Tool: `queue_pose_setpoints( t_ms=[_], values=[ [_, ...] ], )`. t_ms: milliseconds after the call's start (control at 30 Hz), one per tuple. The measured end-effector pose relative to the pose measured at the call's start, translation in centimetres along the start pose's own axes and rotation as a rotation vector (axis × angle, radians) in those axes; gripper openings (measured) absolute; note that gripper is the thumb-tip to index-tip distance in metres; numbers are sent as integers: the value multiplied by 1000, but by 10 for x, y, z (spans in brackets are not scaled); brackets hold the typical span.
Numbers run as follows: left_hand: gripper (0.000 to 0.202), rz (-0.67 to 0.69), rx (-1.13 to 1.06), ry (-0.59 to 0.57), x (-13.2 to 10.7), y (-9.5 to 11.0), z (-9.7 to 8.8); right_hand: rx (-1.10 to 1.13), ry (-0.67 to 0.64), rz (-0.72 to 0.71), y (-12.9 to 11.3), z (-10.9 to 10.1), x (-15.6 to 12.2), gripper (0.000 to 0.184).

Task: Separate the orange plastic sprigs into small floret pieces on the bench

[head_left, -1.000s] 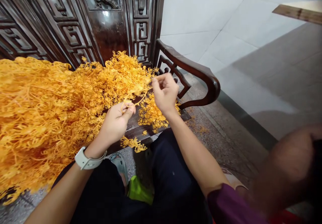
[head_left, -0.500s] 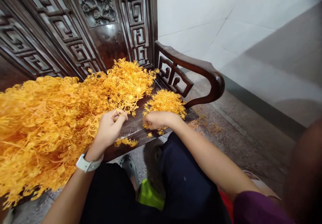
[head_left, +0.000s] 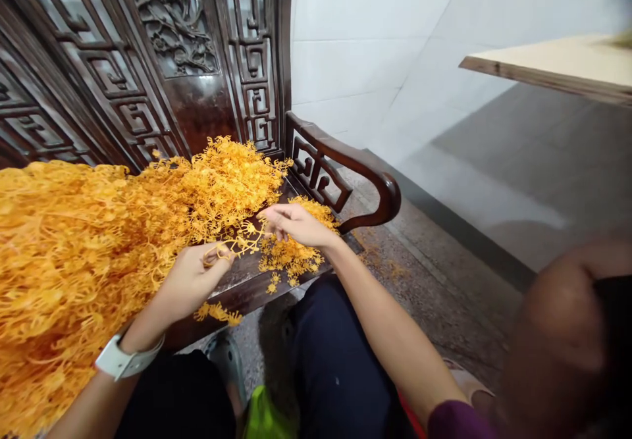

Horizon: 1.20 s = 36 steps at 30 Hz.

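Observation:
Pinched in my left hand (head_left: 195, 271) is a thin orange plastic sprig (head_left: 241, 245), its branches pointing right. My right hand (head_left: 291, 224) is closed at the sprig's far end, fingertips pressed together on one of its small flower-like tips. A large heap of orange plastic sprigs (head_left: 99, 228) covers the bench seat to the left of and behind my left hand. Below and behind my right hand lies a smaller pile of loose orange tips (head_left: 291, 255). A few more orange pieces (head_left: 217, 312) rest on the seat's front edge.
The dark wooden bench has a carved backrest (head_left: 172, 24) and a curved armrest (head_left: 380, 189) on the right. Orange bits (head_left: 380, 261) are scattered on the floor. A board (head_left: 548, 64) juts in at upper right. Another person's limb (head_left: 553, 320) is at far right.
My right hand has moved up and left from the small pile to the sprig in my left hand. The view has shifted right, bringing more of the board into sight.

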<state>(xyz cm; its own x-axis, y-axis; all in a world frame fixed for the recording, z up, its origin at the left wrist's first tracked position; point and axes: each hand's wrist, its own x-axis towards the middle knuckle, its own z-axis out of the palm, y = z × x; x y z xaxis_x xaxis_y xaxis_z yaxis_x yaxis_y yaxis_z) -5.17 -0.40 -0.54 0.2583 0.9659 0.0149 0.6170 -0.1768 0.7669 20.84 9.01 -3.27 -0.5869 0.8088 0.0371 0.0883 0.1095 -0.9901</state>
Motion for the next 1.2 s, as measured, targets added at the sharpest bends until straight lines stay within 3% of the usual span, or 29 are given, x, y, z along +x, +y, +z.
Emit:
queue_pose_setpoints(
  t_ms=[100,167,333,500,800,1033,1100,1200],
  values=[
    [37,17,69,12,-1,3,2,-6,61,-45,2,5,5,50],
    [37,24,151,17,0,7,5,-37,168,-60,5,5,8,49],
    [32,45,486,-63,0,19,17,-276,383,-67,13,6,17,45],
    [33,58,707,-56,-1,27,19,-374,549,-59,3,17,26,46],
    [32,60,700,-3,-3,34,12,-300,689,-59,-3,28,37,44],
    [36,83,555,62,-2,39,16,-203,869,-88,-10,41,46,38],
    [35,89,527,68,-6,43,16,-154,880,-91,-9,35,51,37],
    [32,128,444,23,-20,49,16,-52,983,-81,-1,8,51,43]
  ],
)
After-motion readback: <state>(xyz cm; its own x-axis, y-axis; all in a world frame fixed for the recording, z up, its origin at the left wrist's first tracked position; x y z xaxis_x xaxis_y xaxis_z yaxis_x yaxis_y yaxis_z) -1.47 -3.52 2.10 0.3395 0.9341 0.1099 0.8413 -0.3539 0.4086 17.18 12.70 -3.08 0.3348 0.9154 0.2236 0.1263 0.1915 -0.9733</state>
